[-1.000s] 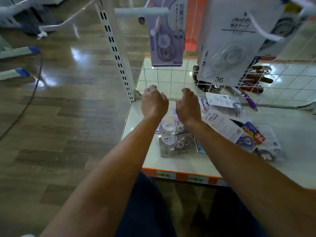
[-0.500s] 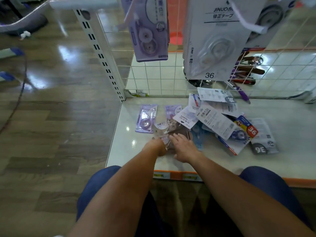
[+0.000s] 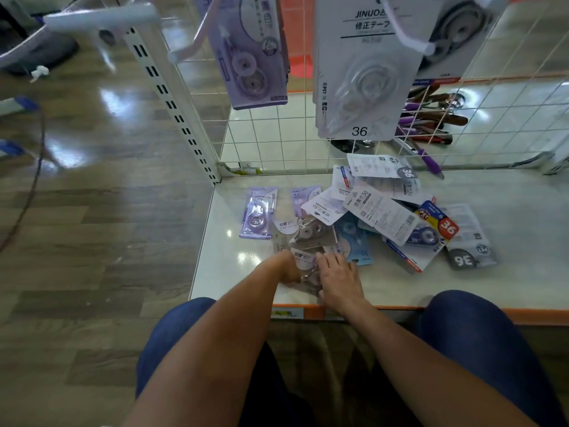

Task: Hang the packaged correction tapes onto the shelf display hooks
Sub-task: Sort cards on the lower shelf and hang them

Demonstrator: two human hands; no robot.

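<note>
Left hand (image 3: pixel 284 268): lowered onto the near end of the shelf (image 3: pixel 508 241), fingers curled downward and mostly hidden behind the wrist; it touches the left edge of a grey correction tape pack (image 3: pixel 303 260). Whether it grips the pack cannot be told.
Right hand (image 3: pixel 337 277): palm down, fingers spread narrowly and lying flat on the same pack, thumb tucked at the pack's near edge; pressing on it, not closed around it.
Grey correction tape pack: flat on the shelf between the two hands, near the shelf's orange front edge.
Second grey pack (image 3: pixel 309 234): just beyond the hands, touching the first one.
Purple pack (image 3: pixel 258 212): flat on the shelf, left of the hands' pack, lying apart from the others.
Loose pile of packs (image 3: pixel 388 211): on the shelf to the right of the hands, overlapping one another.
Hanging purple pack (image 3: pixel 251 53): on a white hook (image 3: pixel 191 47) above the shelf's back left.
Hanging white pack (image 3: pixel 363 72): above the shelf's back, right of the purple one, marked 36.
Wire grid (image 3: pixel 277 131): upright along the back of the shelf.
</note>
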